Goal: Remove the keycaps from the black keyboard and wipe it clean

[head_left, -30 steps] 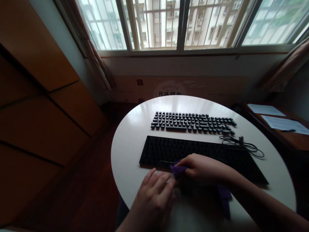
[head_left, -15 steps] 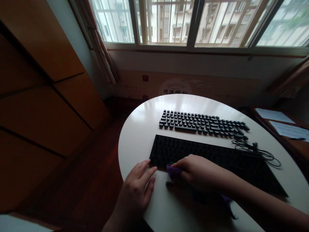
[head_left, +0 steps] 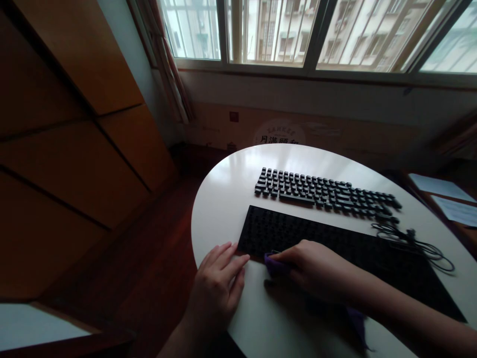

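A black keyboard base (head_left: 335,238) without its keycaps lies on the round white table (head_left: 219,199). My right hand (head_left: 311,268) is closed on a purple cloth (head_left: 275,266), pressed against the base's near edge left of the middle. Part of the cloth hangs below my wrist. At the base's near left corner rests my left hand (head_left: 220,278), fingers stretched out and fingertips touching the edge. Behind the base, loose black keycaps (head_left: 316,190) are laid out in keyboard rows. A small dark object (head_left: 268,283) sits under the cloth, too shadowed to name.
A coiled black cable (head_left: 428,248) lies at the right of the base. Papers (head_left: 452,208) rest on a brown surface beyond the table's right side. Wooden cabinets (head_left: 74,184) stand at the left, and a barred window (head_left: 276,35) is behind.
The view has turned slightly left, so everything sits a little further right. My right hand stays at the near edge with the cloth, and my left hand stays at the corner.
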### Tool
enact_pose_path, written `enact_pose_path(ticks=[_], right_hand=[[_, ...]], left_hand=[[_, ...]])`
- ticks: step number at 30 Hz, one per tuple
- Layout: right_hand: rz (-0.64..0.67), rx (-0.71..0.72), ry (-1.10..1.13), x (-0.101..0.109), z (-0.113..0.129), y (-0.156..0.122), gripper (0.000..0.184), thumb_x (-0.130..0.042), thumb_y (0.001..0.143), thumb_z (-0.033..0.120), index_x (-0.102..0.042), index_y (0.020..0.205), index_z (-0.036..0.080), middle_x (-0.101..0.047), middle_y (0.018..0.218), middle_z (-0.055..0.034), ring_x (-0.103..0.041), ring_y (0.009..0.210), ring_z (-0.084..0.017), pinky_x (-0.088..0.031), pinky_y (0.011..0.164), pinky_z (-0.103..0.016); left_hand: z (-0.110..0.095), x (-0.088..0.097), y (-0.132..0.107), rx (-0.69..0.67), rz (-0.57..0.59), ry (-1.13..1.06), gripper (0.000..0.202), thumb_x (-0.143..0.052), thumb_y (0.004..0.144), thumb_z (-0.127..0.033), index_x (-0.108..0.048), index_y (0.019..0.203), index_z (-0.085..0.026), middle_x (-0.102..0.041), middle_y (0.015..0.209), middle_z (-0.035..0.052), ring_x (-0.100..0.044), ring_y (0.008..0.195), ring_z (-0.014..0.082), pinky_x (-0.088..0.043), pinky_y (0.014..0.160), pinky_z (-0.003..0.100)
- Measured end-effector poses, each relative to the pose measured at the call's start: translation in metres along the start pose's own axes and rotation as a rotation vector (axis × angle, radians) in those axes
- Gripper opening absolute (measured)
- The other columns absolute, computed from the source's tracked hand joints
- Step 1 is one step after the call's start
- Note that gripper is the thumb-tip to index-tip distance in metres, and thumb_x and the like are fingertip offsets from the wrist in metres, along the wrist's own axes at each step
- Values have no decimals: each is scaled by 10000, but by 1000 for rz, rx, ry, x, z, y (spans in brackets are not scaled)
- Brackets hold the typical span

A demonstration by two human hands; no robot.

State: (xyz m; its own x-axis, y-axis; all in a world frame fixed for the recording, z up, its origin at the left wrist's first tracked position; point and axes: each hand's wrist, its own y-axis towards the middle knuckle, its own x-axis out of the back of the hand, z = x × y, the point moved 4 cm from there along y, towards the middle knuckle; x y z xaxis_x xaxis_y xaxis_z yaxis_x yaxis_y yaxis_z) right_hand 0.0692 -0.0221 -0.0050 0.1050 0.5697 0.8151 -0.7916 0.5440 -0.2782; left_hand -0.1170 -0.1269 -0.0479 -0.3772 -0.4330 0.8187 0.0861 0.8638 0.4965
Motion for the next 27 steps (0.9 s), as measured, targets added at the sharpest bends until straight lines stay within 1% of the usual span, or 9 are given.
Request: enact_pose_path(ticks=[3, 6, 12, 14, 17, 19, 23, 25, 27], right_hand=[[-1, 6, -13, -2, 0, 2, 403, -549, 884, 227, -724, 1225, 350, -768, 1027, -23, -730, 873, -201, -451, 710, -224], [0, 34, -19, -5, 6, 9, 379, -536, 923, 302, -702, 1260, 352, -763, 1052, -29, -732, 921, -224, -473, 743, -242], [23, 74, -155, -5, 31, 38, 433, -521, 877, 256, -693, 1262, 356, -762, 1045, -42, -724, 940, -257, -495, 752, -277], [33, 75, -180, -2, 39, 47, 398, -502, 893, 283, -713, 1227, 330, -760, 1045, -56, -722, 938, -264, -493, 741, -280], [78, 51, -182, -1, 44, 56, 340, -498, 892, 289, -763, 1104, 284, -765, 967, -62, -725, 880, -247, -475, 695, -259], [78, 49, -163, -2, 43, 58, 347, -499, 889, 287, -759, 1119, 287, -764, 977, -59, -724, 889, -241, -471, 697, -254], [27, 91, -141, -5, 42, 55, 401, -485, 903, 308, -709, 1236, 320, -753, 1078, -59, -717, 959, -257, -480, 739, -275], [47, 71, -161, -5, 43, 52, 387, -489, 894, 291, -731, 1196, 307, -761, 1028, -63, -722, 919, -255, -477, 715, -270], [70, 35, -178, 3, 44, 45, 337, -511, 883, 275, -770, 1098, 282, -767, 951, -62, -720, 861, -243, -471, 684, -256]], left_hand=[[0, -1, -1, 3, -3, -8, 312, -482, 949, -191, -727, 1137, -235, -670, 1283, 106, -603, 1209, 303, -534, 993, 574], [0, -2, -1, 17, 10, -19, 308, -480, 936, -189, -743, 1089, -237, -667, 1293, 104, -598, 1220, 305, -521, 1012, 572], [1, -3, -2, 21, 69, -7, 323, -453, 900, -191, -727, 1073, -187, -663, 1310, 122, -584, 1248, 325, -500, 1042, 580], [2, -3, -1, 24, 86, -12, 306, -456, 887, -193, -724, 1035, -179, -670, 1300, 118, -582, 1250, 327, -492, 1055, 579], [1, -2, -1, 31, 100, -31, 279, -461, 884, -201, -726, 968, -185, -687, 1269, 106, -584, 1245, 327, -489, 1059, 575], [1, 0, 0, 40, 103, -38, 266, -463, 886, -209, -725, 926, -186, -691, 1257, 108, -584, 1243, 329, -488, 1061, 573], [2, 0, 0, 51, 103, -30, 264, -469, 879, -198, -731, 905, -189, -690, 1254, 107, -581, 1245, 324, -488, 1064, 563], [2, -1, -1, 37, 105, -15, 278, -471, 883, -193, -740, 955, -187, -686, 1265, 110, -590, 1235, 321, -502, 1050, 556], [3, -2, -1, 19, 92, 4, 296, -479, 894, -200, -748, 1017, -195, -680, 1281, 111, -599, 1224, 324, -519, 1028, 557]])
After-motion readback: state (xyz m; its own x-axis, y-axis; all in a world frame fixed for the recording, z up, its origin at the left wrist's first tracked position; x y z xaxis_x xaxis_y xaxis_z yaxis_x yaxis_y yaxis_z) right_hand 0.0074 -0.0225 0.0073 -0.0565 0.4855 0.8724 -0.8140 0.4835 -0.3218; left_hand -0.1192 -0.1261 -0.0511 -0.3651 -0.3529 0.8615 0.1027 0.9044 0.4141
